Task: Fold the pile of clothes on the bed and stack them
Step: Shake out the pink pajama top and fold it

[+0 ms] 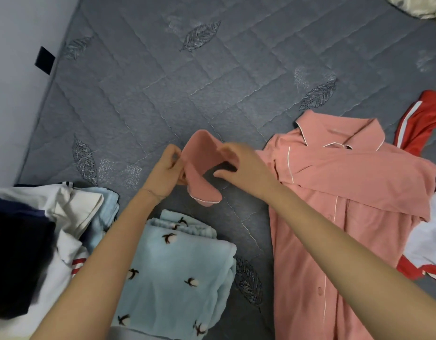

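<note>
— What do the hands hold?
— The left hand [169,168] pinches one edge of a pink sleeve [202,153], fingers curled. The right hand [239,165] grips the opposite edge, and the sleeve arches between them.
— Where are the clothes?
— The pink shirt [334,192] lies flat, right of the right hand. A folded blue fleece [182,266] sits below the left wrist. A dark tag [45,60], far left, is unreadable.

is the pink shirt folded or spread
Mostly spread: pink shirt lies flat, one sleeve crossed over; left hand and right hand grip the other sleeve.
</note>
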`<state>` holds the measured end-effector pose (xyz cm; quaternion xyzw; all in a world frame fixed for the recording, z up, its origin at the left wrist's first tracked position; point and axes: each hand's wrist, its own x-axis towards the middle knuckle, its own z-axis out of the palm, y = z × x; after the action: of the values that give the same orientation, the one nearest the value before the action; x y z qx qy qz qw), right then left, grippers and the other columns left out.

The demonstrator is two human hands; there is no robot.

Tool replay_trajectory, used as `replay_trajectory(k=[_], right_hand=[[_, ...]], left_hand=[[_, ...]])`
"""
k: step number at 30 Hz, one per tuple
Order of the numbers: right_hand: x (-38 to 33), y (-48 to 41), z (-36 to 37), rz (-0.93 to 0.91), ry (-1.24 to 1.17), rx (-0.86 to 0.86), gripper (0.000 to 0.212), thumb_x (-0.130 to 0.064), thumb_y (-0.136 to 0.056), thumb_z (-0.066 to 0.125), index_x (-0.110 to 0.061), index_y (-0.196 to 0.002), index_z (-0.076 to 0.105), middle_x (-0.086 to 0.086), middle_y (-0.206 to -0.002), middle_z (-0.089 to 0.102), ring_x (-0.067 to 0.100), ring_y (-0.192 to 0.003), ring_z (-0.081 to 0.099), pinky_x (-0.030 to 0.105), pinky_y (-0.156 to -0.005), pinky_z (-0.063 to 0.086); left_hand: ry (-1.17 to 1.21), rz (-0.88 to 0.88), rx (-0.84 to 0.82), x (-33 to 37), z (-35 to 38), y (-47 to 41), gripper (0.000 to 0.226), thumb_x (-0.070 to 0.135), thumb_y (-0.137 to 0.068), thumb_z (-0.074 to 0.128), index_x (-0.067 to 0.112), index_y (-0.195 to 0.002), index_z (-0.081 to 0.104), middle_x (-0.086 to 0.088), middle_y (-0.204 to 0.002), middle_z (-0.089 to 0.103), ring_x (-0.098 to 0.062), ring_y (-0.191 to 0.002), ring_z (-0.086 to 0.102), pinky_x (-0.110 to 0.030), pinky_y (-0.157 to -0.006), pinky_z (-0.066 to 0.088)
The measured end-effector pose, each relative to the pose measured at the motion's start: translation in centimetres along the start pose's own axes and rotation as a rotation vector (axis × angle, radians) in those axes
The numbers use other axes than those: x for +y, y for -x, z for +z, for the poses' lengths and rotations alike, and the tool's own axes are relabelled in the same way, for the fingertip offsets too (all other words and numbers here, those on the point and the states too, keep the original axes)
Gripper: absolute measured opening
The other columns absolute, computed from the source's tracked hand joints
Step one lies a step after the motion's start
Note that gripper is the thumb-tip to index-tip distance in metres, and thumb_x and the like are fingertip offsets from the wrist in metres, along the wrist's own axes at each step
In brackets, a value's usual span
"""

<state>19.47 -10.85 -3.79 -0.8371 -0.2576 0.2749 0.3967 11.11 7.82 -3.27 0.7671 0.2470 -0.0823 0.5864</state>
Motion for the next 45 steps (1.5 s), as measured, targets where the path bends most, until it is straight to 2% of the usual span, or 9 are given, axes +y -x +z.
replay_trajectory(k=[3, 16, 22, 25, 32, 36, 38, 41, 45], right_hand=[[-0.9, 1.7, 2.3, -0.018, 0.015, -0.048, 0.043, -0.054, -0.069, 0.064, -0.025, -0.1, 0.065, -0.014, -0.096, 0.063, 0.007, -0.089, 0.057, 0.023, -0.081, 0.044], [2.2, 3.7, -0.1, 0.347, -0.465, 0.139, 0.021, -0.01, -0.095, 0.051, -0.002, -0.077, 0.058, 0.003, -0.07, 0.052, 0.009, -0.066, 0.043, 0.02, -0.059, 0.033], [5.0, 4.9, -3.8, 0.532, -0.756, 0.143, 0.032, -0.004, -0.097, 0.046, -0.012, -0.067, 0.049, -0.013, -0.049, 0.042, -0.002, -0.047, 0.035, 0.015, -0.051, 0.027], [7.1, 6.2, -5.5, 0.614, -0.792, 0.085, 0.017, -0.006, -0.097, 0.047, 0.003, -0.102, 0.061, -0.001, -0.057, 0.044, 0.004, -0.052, 0.037, 0.02, -0.053, 0.028], [9.7, 9.6, -11.3, 0.646, -0.863, -0.013, 0.094, -0.06, -0.084, 0.049, 0.016, -0.131, 0.022, 0.044, -0.136, 0.023, 0.054, -0.13, 0.015, 0.061, -0.111, 0.019], [12.3, 11.6, -15.3, 0.669, -0.834, -0.131, 0.082, -0.069, -0.089, 0.04, 0.009, -0.103, 0.063, 0.021, -0.074, 0.066, 0.023, -0.07, 0.064, 0.023, -0.071, 0.051], [14.2, 12.3, -16.9, 0.695, -0.823, -0.137, 0.06, -0.066, -0.09, 0.04, -0.013, -0.083, 0.067, 0.027, -0.101, 0.068, 0.017, -0.08, 0.066, 0.026, -0.091, 0.052], [17.3, 13.6, -18.5, 0.685, -0.736, -0.228, 0.093, -0.082, -0.072, 0.051, -0.006, -0.124, 0.063, 0.021, -0.134, 0.053, 0.02, -0.119, 0.058, 0.032, -0.111, 0.036], [19.6, 14.6, -19.0, 0.709, -0.639, -0.289, 0.031, -0.018, -0.092, 0.057, -0.01, -0.122, 0.063, 0.006, -0.111, 0.069, 0.015, -0.095, 0.067, 0.026, -0.09, 0.052]], left_hand=[[0.026, 0.007, 0.011, 1.9, 1.5, 0.1, 0.025, 0.002, -0.101, 0.034, 0.016, -0.081, 0.032, -0.003, -0.063, 0.042, 0.001, -0.046, 0.054, -0.026, -0.053, 0.057], [-0.11, -0.058, -0.345, 1.5, 7.0, 1.6, 0.029, 0.029, -0.097, 0.047, 0.004, -0.101, 0.06, -0.001, -0.089, 0.066, 0.001, -0.081, 0.063, -0.013, -0.079, 0.048], [-0.267, 0.005, 0.063, -0.4, 9.3, 0.0, 0.023, 0.009, -0.096, 0.05, 0.009, -0.119, 0.052, 0.0, -0.114, 0.056, -0.016, -0.105, 0.054, -0.035, -0.1, 0.042], [-0.464, 0.171, -0.076, -0.4, 11.0, -1.4, 0.061, 0.002, -0.09, 0.054, 0.015, -0.145, 0.033, -0.002, -0.144, 0.035, -0.016, -0.134, 0.029, -0.023, -0.112, 0.017], [-0.721, 0.163, -0.426, 2.7, 17.8, -4.3, 0.073, 0.023, -0.081, 0.06, 0.035, -0.145, 0.027, 0.0, -0.153, 0.03, -0.024, -0.144, 0.018, -0.044, -0.118, 0.011], [-0.623, 0.055, -0.592, 4.9, 21.5, -5.5, 0.063, 0.018, -0.083, 0.067, 0.023, -0.14, 0.042, 0.001, -0.139, 0.045, -0.014, -0.124, 0.043, -0.011, -0.093, 0.03], [-0.578, 0.053, -0.676, 5.3, 23.0, -5.8, 0.061, 0.014, -0.083, 0.07, 0.02, -0.139, 0.045, 0.005, -0.136, 0.049, -0.004, -0.117, 0.043, -0.005, -0.088, 0.029], [-0.457, -0.027, -0.76, 5.5, 25.0, -5.7, 0.046, 0.025, -0.083, 0.073, 0.029, -0.125, 0.055, 0.015, -0.124, 0.054, -0.002, -0.111, 0.048, -0.003, -0.085, 0.035], [-0.407, -0.154, -0.821, 5.7, 27.6, -5.6, 0.028, 0.041, -0.09, 0.062, 0.029, -0.115, 0.06, 0.016, -0.119, 0.058, 0.007, -0.107, 0.052, -0.002, -0.091, 0.035]])
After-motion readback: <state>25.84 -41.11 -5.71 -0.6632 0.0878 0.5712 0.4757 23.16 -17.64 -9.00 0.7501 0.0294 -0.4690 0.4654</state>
